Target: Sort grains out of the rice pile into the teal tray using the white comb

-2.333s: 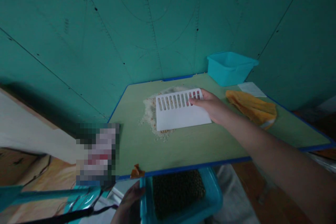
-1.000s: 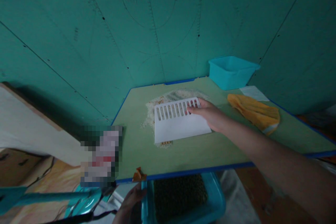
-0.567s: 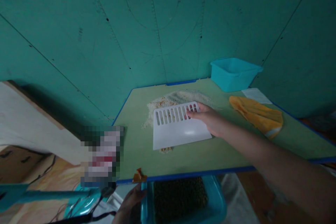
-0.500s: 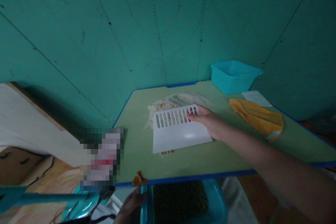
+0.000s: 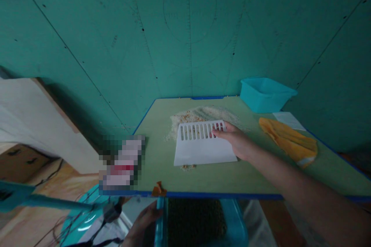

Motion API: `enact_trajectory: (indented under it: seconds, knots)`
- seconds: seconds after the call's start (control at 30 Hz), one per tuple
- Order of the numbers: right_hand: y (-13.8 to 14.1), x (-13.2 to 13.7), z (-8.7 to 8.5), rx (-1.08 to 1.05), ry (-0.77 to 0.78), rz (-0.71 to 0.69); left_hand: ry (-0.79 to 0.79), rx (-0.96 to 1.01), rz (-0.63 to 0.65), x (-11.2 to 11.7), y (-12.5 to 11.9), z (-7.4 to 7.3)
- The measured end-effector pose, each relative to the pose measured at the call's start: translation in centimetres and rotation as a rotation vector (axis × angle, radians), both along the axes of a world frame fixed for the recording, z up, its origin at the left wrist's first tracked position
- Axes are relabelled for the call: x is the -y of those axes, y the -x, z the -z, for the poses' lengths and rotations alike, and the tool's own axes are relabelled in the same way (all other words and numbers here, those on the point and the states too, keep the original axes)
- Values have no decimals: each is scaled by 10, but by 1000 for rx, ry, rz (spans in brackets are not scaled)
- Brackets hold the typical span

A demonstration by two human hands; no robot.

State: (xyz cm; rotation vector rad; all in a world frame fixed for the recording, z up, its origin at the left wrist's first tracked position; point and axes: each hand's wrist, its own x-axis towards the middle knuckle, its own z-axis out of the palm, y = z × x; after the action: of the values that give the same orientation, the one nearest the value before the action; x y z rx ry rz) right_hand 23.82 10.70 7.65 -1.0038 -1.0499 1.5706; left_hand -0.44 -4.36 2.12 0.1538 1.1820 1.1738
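Observation:
My right hand [image 5: 234, 139] grips the right end of a white plastic plate with a row of slots [image 5: 204, 152], with the thumb over the slots and some fingers behind them. The plate is tilted above the pale green tabletop [image 5: 139, 179], its slotted edge away from me. Just beyond it spreads a heap of white grains mixed with tan bits [image 5: 199, 112]. A small patch of tan bits [image 5: 188, 167] lies by its near edge. Below the table's front edge, my left hand [image 5: 147, 216] holds the left rim of a blue tub [image 5: 236, 220] containing dark granular stuff.
A turquoise basin [image 5: 266, 94] stands at the back right, near a white sheet [image 5: 289, 120] and an orange cloth [image 5: 290, 141]. An orange scrap [image 5: 159, 189] sits on the front edge. A blurred-out item [image 5: 126, 162] lies at the left edge. A green wall [image 5: 203, 27] rises behind.
My view has shifted slightly. The slotted plate has moved a little away from me over the table, showing more of the small patch of bits. My left hand stays at the tub's rim.

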Motion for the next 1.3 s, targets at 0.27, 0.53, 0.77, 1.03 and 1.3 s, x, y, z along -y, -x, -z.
enact_trajectory:
  seconds: [0.27, 0.53, 0.77, 1.03, 1.3]
  knots:
    - [2, 6, -2, 31, 23, -15, -213, 101, 159, 2, -5, 0]
    - [2, 9, -4, 28, 52, -40, -225, 66, 229, 4, -2, 1]
    - [2, 10, -3, 33, 30, -38, -201, 141, 202, 1, -3, 4]
    - [5, 10, -4, 45, 36, -43, -154, 168, 122, 9, 1, 5]
    - [7, 13, -3, 32, 21, -66, -173, 143, 92, 9, -1, -2]
